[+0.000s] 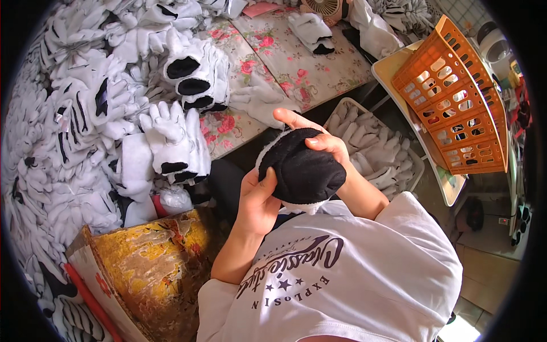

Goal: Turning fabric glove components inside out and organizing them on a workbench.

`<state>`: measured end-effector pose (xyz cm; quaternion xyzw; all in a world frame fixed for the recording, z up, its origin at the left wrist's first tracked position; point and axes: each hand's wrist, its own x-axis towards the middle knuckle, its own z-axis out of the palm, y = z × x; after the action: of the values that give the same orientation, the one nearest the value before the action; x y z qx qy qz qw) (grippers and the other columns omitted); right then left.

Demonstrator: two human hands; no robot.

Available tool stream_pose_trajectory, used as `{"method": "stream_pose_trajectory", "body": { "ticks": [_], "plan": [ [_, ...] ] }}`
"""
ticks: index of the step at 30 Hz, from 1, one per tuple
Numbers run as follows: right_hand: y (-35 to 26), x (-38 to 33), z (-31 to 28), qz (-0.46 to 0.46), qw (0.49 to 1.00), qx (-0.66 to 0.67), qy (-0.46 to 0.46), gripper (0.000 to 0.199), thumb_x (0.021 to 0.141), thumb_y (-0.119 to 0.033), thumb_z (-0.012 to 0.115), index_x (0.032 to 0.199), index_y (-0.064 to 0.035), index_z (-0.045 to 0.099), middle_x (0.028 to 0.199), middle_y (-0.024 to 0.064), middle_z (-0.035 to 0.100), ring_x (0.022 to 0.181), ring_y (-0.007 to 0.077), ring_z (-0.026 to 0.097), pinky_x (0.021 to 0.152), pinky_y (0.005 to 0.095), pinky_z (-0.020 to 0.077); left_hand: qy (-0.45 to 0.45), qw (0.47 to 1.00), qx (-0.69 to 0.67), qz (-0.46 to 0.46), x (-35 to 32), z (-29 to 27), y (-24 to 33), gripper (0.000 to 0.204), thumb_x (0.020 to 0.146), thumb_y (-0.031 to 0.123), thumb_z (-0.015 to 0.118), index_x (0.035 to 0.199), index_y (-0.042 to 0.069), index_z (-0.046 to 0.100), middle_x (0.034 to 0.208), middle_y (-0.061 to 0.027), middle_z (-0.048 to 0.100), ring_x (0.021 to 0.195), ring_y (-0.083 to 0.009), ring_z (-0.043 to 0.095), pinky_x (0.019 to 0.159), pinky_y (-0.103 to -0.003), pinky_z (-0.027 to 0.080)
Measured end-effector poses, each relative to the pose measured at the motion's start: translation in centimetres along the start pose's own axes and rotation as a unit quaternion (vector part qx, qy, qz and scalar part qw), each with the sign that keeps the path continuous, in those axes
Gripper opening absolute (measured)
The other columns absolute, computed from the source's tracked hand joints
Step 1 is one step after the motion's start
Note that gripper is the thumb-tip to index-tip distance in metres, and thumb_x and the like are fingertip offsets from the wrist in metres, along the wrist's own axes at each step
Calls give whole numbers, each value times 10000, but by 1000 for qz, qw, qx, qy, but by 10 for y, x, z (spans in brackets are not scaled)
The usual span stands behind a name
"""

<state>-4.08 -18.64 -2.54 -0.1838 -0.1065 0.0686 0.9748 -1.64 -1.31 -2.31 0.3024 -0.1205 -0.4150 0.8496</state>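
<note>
Between my two hands, in front of my chest, is a white glove with a black fleece lining (305, 165); its black inside faces up and a white edge shows around it. My left hand (256, 196) grips its left side, thumb pressed on the black cloth. At the upper right edge my right hand (327, 142) holds it, thumb on the lining and one finger stretched out past the rim. A loose white glove (262, 100) lies on the flowered table (239, 51) just beyond my hands.
A huge heap of white gloves (74, 102) fills the left, with stacked gloves (191, 80) showing black openings. A crate of gloves (376, 142) stands right of my hands, below an orange plastic basket (456, 102). A worn yellow box (154, 262) sits at lower left. A fan (325, 7) is at the back.
</note>
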Motion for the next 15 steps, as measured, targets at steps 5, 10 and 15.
{"method": "stream_pose_trajectory", "body": {
  "ticks": [5, 10, 15],
  "plan": [
    [3, 3, -3, -37, 998, 34, 48, 742, 826, -106, 589, 1472, 6, 240, 1055, 180, 660, 961, 257, 665, 899, 355, 499, 3, 993, 119, 14, -1, -4, -5, 494, 951, 207, 573, 1333, -72, 433, 1323, -150, 535, 1200, -231, 525, 1034, -378, 397],
    [-3, 11, -18, 13, 1000, 12, -25, 719, 870, -119, 602, 1478, -9, 233, 957, 140, 685, 845, 204, 689, 790, 310, 538, -21, 991, 133, 5, -5, -1, -5, 484, 927, 180, 619, 1307, -74, 460, 1270, -118, 569, 1127, -170, 543, 973, -322, 424],
    [3, 16, -40, 67, 995, 64, -23, 690, 911, -134, 601, 1482, -25, 230, 889, 100, 691, 776, 159, 684, 733, 286, 546, -28, 999, 33, -26, -4, 3, -5, 613, 882, 151, 648, 1380, -71, 368, 1373, -156, 487, 1234, -239, 496, 1052, -394, 374]
  ]
}}
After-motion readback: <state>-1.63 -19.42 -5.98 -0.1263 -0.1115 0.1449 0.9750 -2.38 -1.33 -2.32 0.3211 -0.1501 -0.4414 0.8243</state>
